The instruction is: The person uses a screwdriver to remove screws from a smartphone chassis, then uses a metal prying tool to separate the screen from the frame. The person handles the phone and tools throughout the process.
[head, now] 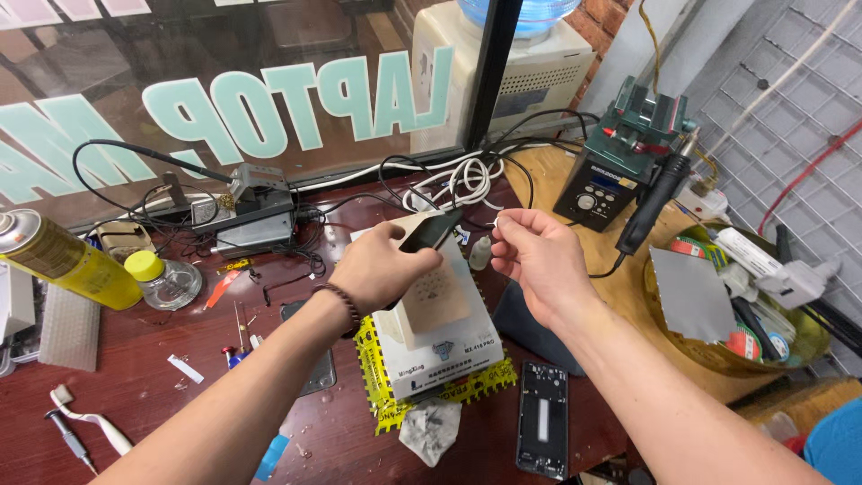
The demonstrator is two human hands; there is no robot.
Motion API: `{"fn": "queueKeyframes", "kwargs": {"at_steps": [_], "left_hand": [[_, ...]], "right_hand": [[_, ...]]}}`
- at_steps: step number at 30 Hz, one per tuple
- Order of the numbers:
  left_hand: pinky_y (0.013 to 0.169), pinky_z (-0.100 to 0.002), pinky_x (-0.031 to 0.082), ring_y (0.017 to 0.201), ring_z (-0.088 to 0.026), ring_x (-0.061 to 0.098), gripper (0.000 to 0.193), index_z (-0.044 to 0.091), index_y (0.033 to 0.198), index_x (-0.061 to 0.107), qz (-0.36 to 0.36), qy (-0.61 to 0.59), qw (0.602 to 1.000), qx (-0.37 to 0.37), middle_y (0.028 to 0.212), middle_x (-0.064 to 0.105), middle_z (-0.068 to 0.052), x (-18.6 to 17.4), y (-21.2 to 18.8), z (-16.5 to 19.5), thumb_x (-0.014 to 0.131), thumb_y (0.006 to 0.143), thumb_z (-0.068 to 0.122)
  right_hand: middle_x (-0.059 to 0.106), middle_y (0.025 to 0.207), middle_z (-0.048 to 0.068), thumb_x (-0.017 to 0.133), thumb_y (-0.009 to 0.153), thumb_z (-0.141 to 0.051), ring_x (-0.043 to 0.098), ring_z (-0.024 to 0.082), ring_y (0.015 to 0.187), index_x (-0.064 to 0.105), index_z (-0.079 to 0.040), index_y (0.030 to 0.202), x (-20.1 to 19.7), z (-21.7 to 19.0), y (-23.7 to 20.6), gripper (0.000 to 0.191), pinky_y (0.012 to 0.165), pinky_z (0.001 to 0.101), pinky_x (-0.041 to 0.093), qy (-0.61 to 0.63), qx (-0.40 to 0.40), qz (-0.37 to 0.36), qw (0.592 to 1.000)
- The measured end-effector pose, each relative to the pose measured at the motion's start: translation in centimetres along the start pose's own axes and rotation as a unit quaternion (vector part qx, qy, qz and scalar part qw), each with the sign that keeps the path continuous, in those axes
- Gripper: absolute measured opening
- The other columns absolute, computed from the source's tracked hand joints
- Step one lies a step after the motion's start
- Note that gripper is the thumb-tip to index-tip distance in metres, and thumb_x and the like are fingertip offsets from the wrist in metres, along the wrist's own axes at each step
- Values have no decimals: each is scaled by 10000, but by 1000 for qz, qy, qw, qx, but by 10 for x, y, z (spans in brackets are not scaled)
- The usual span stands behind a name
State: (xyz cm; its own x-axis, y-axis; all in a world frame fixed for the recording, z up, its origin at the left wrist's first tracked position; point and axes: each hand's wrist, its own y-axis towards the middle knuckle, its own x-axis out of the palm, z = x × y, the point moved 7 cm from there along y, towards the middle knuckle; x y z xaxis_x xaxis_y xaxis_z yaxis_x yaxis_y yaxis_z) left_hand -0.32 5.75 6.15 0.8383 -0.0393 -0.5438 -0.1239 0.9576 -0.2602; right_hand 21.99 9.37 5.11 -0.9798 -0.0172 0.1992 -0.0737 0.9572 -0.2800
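Phone (431, 230) in left hand (382, 265) above white box (437, 346); right hand (537, 260) pinches.

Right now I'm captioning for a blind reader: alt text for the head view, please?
Two bare hands meet over a cluttered red workbench: the left hand holds a dark phone, the right hand pinches something tiny. Below sits a white box; a hot-air station stands behind.

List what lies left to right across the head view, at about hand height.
Yellow spray can → yellow-capped jar → left hand holding a dark phone → right hand → black hot-air handle → grey metal sheet.
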Motion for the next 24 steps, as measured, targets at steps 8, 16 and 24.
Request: {"fn": "queueKeyframes", "kwargs": {"at_steps": [8, 16, 24], "left_hand": [[600, -323, 527, 685, -164, 637, 399, 91, 1102, 657, -130, -538, 827, -102, 915, 715, -99, 15, -40, 1, 677, 875, 418], [682, -351, 556, 781, -164, 675, 415, 78, 1182, 628, -115, -567, 812, -71, 959, 696, -65, 18, -39, -1, 722, 922, 388], [790, -360, 591, 869, -243, 768, 324, 110, 1096, 761, 99, 52, 993, 50, 930, 788, -105, -27, -36, 10, 768, 800, 241]], "right_hand": [[664, 911, 33, 650, 976, -143, 695, 162, 859, 633, -58, 1040, 54, -45, -7, 107, 777, 372, 635, 112, -32, -140, 983], [689, 964, 40, 649, 979, -116, 693, 137, 896, 666, -31, 1073, 67, -56, -12, 128, 816, 341, 622, 73, -70, -165, 981], [726, 948, 38, 656, 972, -83, 694, 95, 835, 718, -18, 1142, 44, -65, 11, 193, 767, 255, 601, -83, -179, -130, 972]]}}
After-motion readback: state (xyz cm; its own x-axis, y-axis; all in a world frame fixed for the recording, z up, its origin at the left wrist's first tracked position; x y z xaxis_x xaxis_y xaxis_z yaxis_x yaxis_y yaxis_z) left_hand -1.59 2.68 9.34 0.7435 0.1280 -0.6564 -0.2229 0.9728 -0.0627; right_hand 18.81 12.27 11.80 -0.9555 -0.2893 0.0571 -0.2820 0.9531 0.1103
